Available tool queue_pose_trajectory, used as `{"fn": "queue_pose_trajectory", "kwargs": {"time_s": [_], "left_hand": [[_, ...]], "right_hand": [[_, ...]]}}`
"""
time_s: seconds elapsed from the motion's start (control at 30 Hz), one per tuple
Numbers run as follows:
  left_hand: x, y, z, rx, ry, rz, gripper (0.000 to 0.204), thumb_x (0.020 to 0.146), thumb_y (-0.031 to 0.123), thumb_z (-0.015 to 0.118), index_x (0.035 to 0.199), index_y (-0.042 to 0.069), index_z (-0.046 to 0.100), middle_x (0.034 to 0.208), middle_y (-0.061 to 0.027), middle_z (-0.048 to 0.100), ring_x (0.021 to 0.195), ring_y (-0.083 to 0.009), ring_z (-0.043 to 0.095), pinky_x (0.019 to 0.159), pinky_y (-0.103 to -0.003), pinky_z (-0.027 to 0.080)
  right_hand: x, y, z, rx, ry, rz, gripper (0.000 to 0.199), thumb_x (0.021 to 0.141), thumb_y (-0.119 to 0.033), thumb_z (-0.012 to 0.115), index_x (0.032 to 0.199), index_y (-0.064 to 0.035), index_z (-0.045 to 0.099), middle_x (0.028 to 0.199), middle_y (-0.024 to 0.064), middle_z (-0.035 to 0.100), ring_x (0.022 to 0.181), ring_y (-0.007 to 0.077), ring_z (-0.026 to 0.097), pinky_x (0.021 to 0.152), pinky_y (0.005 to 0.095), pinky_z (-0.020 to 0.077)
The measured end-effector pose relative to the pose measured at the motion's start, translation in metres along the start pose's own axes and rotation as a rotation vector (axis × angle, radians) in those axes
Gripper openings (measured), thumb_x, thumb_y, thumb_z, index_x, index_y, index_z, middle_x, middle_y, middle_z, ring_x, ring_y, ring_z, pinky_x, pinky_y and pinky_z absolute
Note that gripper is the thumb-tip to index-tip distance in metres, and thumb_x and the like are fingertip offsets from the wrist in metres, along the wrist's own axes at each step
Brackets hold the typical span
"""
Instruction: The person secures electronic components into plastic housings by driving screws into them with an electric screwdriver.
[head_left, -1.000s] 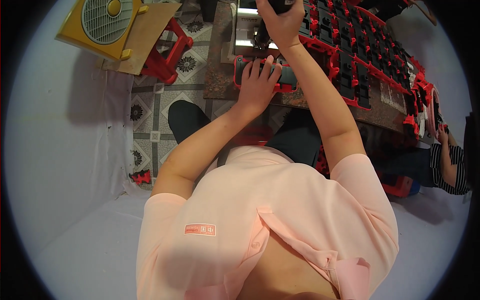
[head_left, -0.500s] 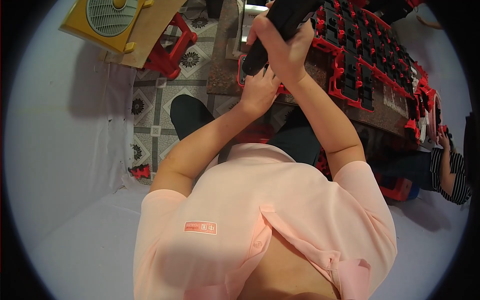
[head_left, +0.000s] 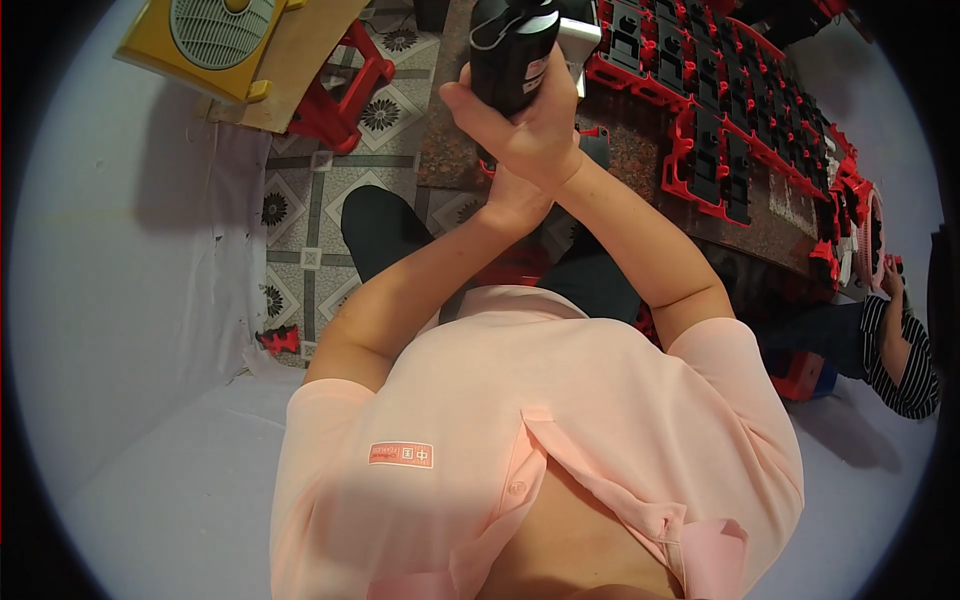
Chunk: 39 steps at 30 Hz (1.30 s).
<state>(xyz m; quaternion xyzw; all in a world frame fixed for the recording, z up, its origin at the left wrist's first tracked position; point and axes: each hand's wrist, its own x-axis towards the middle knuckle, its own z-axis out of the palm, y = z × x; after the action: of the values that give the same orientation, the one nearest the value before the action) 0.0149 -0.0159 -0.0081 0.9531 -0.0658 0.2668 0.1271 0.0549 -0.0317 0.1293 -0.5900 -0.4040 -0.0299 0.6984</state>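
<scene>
In my right hand (head_left: 535,135) is a black power screwdriver (head_left: 508,62), with a wire loop at its upper end. The fingers wrap round its body and the thumb sticks out to the left. My left hand (head_left: 515,200) lies low behind the right wrist at the table's near edge, its fingers hidden. Beside it, a red-and-black plastic part (head_left: 596,142) shows partly from behind my right hand. The screwdriver's tip is out of sight, so I cannot tell whether it touches the part.
Rows of red-and-black plastic parts (head_left: 700,75) cover the right side of the dark stone table (head_left: 635,135). A yellow fan (head_left: 215,45) stands on a board over a red stool (head_left: 345,95) at the left. Another person in a striped sleeve (head_left: 905,360) sits at the far right.
The screwdriver has swung left and turned more upright in my right hand. My right hand now covers the left fingers, which showed resting on the part before.
</scene>
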Motion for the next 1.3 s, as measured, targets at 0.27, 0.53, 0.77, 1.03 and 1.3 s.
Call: {"fn": "queue_pose_trajectory", "kwargs": {"time_s": [0.27, 0.53, 0.77, 1.03, 1.3], "left_hand": [[0.002, 0.001, -0.013, 0.016, -0.083, -0.012, 0.064, 0.080, 0.025, 0.076, 0.138, 0.011, 0.053, 0.142, -0.0165, 0.052, 0.128, -0.0374, 0.048, 0.107, -0.051, 0.039], [0.000, -0.010, -0.026, 0.005, -0.019, 0.029, 0.079, 0.070, 0.022, 0.084, 0.139, 0.011, 0.048, 0.144, -0.0171, 0.049, 0.129, -0.0384, 0.045, 0.108, -0.050, 0.036], [-0.007, -0.040, -0.039, 0.034, 0.009, -0.002, 0.075, 0.067, 0.023, 0.084, 0.135, 0.010, 0.053, 0.143, -0.0165, 0.050, 0.129, -0.0363, 0.046, 0.107, -0.049, 0.037], [-0.010, -0.045, -0.041, 0.052, 0.000, -0.031, 0.084, 0.065, 0.030, 0.088, 0.139, 0.010, 0.052, 0.145, -0.0110, 0.051, 0.129, -0.0329, 0.049, 0.108, -0.049, 0.037], [-0.009, -0.043, -0.038, 0.049, 0.002, -0.029, 0.082, 0.066, 0.029, 0.087, 0.138, 0.009, 0.052, 0.146, -0.0115, 0.051, 0.129, -0.0331, 0.049, 0.108, -0.049, 0.037]], "right_hand": [[0.044, 0.001, -0.036, 0.138, 0.024, -0.198, 0.020, 0.090, -0.005, 0.074, 0.095, -0.0031, 0.055, 0.073, 0.0026, 0.063, 0.062, 0.0095, 0.059, 0.055, 0.0264, 0.0469], [0.066, 0.051, -0.059, -0.019, 0.106, -0.336, 0.022, 0.091, -0.009, 0.075, 0.099, -0.0074, 0.054, 0.067, -0.0021, 0.056, 0.054, 0.0076, 0.051, 0.049, 0.0266, 0.0394], [0.072, 0.043, -0.061, -0.084, 0.205, -0.157, 0.021, 0.091, -0.010, 0.074, 0.101, -0.0060, 0.056, 0.072, -0.0007, 0.058, 0.059, 0.0096, 0.054, 0.054, 0.0271, 0.0428], [0.060, 0.010, -0.088, -0.022, 0.196, -0.282, 0.020, 0.094, -0.005, 0.071, 0.085, -0.0067, 0.053, 0.064, 0.0010, 0.058, 0.052, 0.0085, 0.053, 0.047, 0.0267, 0.0424], [0.042, 0.022, -0.091, -0.016, 0.263, -0.197, 0.019, 0.092, -0.006, 0.073, 0.090, -0.0066, 0.053, 0.067, -0.0006, 0.058, 0.056, 0.0067, 0.054, 0.049, 0.0262, 0.0420]]}}
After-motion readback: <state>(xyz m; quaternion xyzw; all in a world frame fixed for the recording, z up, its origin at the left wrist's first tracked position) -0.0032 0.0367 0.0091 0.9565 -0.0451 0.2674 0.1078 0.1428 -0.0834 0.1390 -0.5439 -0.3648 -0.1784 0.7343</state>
